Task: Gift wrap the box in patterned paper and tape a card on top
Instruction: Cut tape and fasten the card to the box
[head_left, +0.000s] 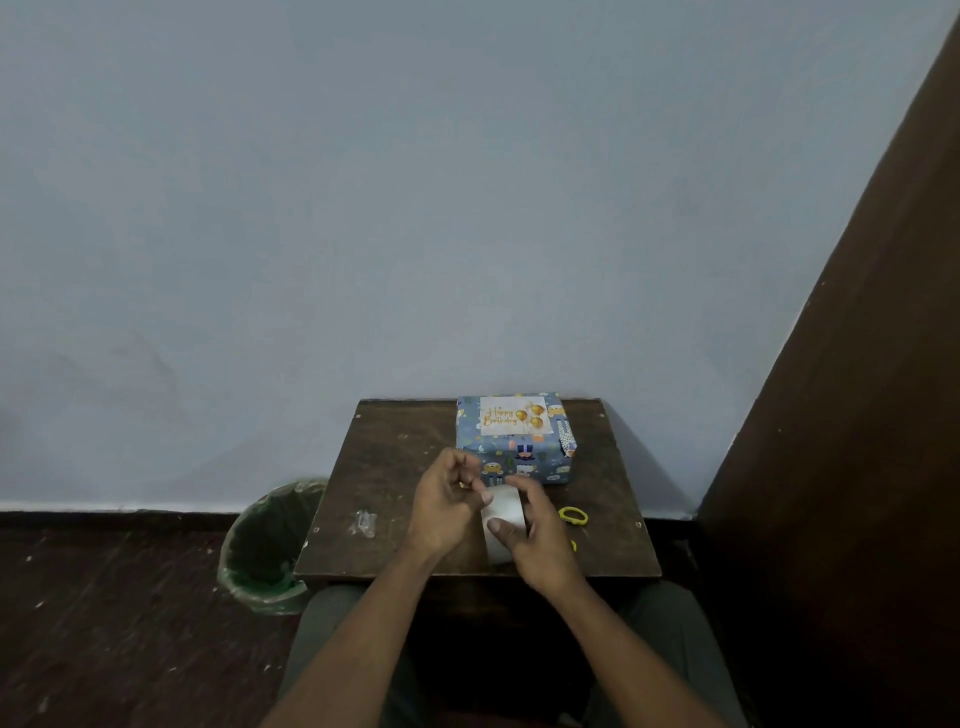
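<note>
Both hands: tape roll (503, 525) being held by right hand (540, 540), end being pinched by left hand (447, 504) | step: card (511, 415) likely being taped onto wrapped box (519, 462), frame centre | next: strip needing cutting

Card (511, 415) on box (519, 457) at table's (395, 467) back; bin (265, 545) left.

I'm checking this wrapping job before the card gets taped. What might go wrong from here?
1. The white Happy Birthday card lies on the blue patterned wrapped box; whether it is fixed cannot be seen, so a nudge might shift it.
2. The left hand picks at the wide roll of clear tape held by the right hand; tape could tear or stick to itself.
3. The yellow-handled scissors lie beside the right hand and could be knocked.
</note>
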